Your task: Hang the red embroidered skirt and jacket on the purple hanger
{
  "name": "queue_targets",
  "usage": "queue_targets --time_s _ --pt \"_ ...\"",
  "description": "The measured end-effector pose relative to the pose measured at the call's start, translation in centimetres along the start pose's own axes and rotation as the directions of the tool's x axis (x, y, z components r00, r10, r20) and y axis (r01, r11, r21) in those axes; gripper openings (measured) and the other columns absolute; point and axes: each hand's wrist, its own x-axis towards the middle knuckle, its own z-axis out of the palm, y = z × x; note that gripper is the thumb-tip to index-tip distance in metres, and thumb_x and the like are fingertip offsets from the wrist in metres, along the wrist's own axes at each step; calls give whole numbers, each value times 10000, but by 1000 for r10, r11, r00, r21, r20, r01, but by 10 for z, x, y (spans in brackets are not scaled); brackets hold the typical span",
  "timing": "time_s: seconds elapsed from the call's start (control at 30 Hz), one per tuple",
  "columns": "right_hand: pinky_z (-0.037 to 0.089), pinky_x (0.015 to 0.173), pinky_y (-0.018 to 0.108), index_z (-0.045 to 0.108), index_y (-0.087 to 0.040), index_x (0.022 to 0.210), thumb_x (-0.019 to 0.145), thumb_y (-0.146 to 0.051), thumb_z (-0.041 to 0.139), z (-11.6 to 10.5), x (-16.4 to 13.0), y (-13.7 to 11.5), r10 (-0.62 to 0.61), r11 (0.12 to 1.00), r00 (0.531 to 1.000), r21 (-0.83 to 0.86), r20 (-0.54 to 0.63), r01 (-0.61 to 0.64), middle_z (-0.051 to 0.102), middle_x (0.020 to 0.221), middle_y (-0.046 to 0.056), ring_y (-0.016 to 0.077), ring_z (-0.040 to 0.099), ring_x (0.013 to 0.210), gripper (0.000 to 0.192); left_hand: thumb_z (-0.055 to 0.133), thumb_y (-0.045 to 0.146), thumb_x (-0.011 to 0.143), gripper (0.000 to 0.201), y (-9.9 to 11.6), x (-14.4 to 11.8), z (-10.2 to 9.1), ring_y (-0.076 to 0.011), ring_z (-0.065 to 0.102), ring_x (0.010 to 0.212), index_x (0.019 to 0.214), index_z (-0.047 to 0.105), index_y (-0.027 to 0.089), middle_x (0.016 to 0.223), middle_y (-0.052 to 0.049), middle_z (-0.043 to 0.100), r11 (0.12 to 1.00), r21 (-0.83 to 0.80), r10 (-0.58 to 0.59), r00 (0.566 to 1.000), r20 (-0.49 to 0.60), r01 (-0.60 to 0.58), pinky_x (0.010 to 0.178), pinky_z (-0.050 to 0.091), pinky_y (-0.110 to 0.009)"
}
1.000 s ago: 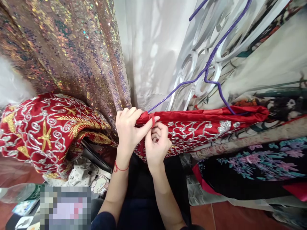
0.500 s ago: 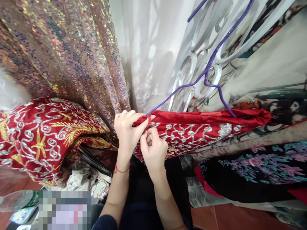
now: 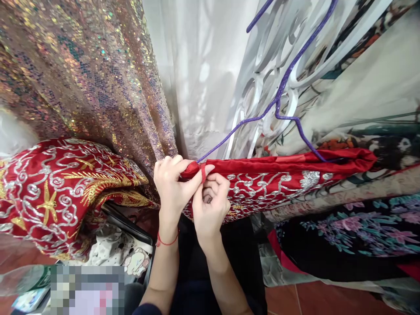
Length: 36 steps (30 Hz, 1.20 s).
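Note:
A red garment [image 3: 262, 188] with silver swirl embroidery hangs from a purple wire hanger [image 3: 278, 98]; its satin top edge is drawn over the hanger's lower part. At the near left end, my left hand [image 3: 170, 186] is closed on that satin edge, thumb on the near side. A narrow red ribbon [image 3: 203, 173] shows at the left thumb, by the hanger's left tip. Just right of it and lower, my right hand [image 3: 211, 203] is curled with thumb and forefinger pinching the ribbon's lower part. The pinched end itself is hidden by the fingers.
At the left lies another bunched red fabric [image 3: 49, 183] with gold and silver embroidery, below a sequined cloth [image 3: 98, 78]. A white scrolled rack [image 3: 262, 48] stands behind the hanger. Black floral fabric [image 3: 354, 236] is at the right; a plastic bottle [image 3: 24, 280] lies lower left.
The ribbon at my left thumb now shows more plainly, with my right hand slightly lower beside it. In the picture, the hanger has shifted a little left. Both hands keep their hold.

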Motion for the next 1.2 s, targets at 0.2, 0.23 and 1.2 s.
queue_targets --time_s 0.2,0.23,1.2 --pt "440 489 175 586 -187 1012 973 -267 559 0 -3 -3 -19 999 1000 -36 -12 19 677 661 -15 85 608 491 93 574 431 963 357 1 -1 -7 -165 452 658 676 620 223 601 17 500 1000 -13 11 999 34 -10 702 315 -346" --pt "428 478 177 591 -185 1009 972 -267 559 -1 -3 -4 -20 998 1000 -57 -11 19 665 633 -22 86 600 474 96 574 431 963 359 1 -1 -7 -164 454 660 676 618 222 605 16 505 1000 -18 8 999 43 -7 701 314 -345" --pt "276 486 196 454 -222 709 930 -275 491 -36 3 2 49 997 936 39 349 -66 367 520 -89 70 345 445 230 668 486 908 348 8 -10 -1 -163 494 680 684 662 221 630 17 585 1000 -4 -19 1000 -6 19 719 310 -337"
